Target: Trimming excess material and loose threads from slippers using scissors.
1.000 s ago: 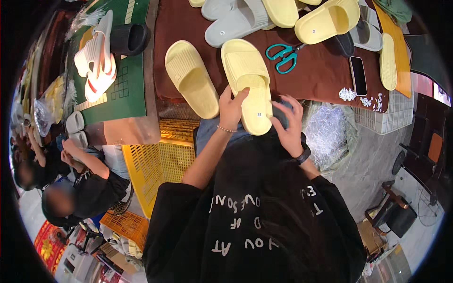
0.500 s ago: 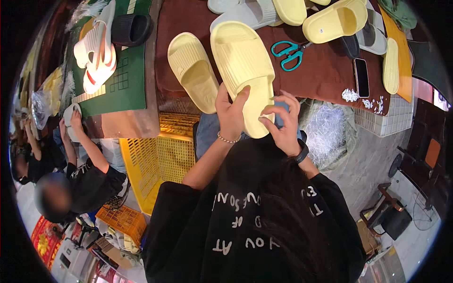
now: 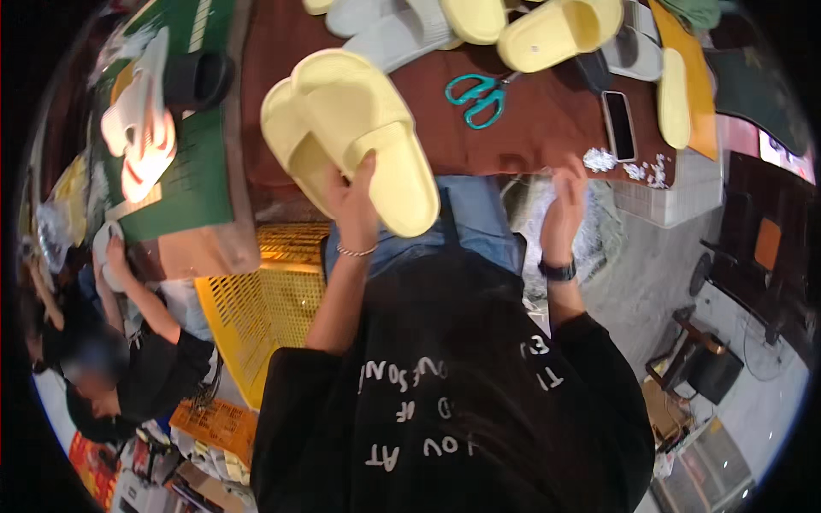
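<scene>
While the left hand (image 3: 355, 201) grips a pale yellow slide sandal (image 3: 368, 128) by its near end, fingers wrapped on the sole, that sandal is lifted above the near edge of the brown table covering (image 3: 547, 120), tilted with its strap side up; a second pale yellow sandal (image 3: 286, 141) lies just beside and partly under it on the left, touching it. Right hand (image 3: 564, 209): empty, fingers loosely spread, raised off the table's near edge and well apart from the held sandal; a dark watch (image 3: 558, 271) on its wrist. Teal-handled scissors (image 3: 479, 96): flat on the brown covering, far of both hands, between them. Dark phone (image 3: 619, 125): flat on the covering, far right of the right hand, with white scraps (image 3: 599, 159) just beside it. Further yellow sandals (image 3: 560, 32) and grey sandals (image 3: 402, 38): heaped along the far edge. Green cutting mat (image 3: 192, 167): left of the covering, bearing white sandals (image 3: 137, 128). Yellow perforated crate (image 3: 256, 308): near left, below table level. Another person in black (image 3: 128, 359): far left
</scene>
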`<control>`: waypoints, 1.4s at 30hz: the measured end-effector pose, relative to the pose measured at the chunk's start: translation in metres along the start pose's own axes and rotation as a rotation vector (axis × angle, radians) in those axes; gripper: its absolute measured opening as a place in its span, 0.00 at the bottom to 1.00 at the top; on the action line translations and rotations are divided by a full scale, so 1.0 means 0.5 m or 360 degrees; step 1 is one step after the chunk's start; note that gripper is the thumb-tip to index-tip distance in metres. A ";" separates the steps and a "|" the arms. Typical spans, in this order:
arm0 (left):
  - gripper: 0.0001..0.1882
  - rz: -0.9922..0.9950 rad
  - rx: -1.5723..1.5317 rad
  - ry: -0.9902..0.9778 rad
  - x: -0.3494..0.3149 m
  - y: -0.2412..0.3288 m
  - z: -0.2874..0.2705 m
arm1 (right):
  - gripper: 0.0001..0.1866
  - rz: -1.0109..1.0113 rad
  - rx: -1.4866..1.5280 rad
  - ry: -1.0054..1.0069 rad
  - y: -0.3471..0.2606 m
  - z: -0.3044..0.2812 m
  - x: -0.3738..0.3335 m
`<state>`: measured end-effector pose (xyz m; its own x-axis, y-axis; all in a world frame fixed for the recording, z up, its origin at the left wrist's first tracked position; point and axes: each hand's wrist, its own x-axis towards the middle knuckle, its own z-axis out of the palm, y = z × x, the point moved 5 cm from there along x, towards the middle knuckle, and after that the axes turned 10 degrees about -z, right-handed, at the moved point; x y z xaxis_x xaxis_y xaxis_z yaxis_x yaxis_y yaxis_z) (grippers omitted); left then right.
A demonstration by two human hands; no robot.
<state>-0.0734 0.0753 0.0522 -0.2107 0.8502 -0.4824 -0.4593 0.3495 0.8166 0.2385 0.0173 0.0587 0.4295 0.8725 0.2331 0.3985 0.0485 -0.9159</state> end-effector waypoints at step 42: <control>0.17 -0.0361 0.0872 -0.0307 0.062 -0.140 -0.213 | 0.19 0.0764 0.0019 -0.1346 -0.040 0.171 -0.151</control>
<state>-0.1397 0.0352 -0.0538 0.0233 0.7689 -0.6389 0.0460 0.6376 0.7690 0.1289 -0.0079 0.0316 -0.1818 0.8619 -0.4734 0.3225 -0.4026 -0.8567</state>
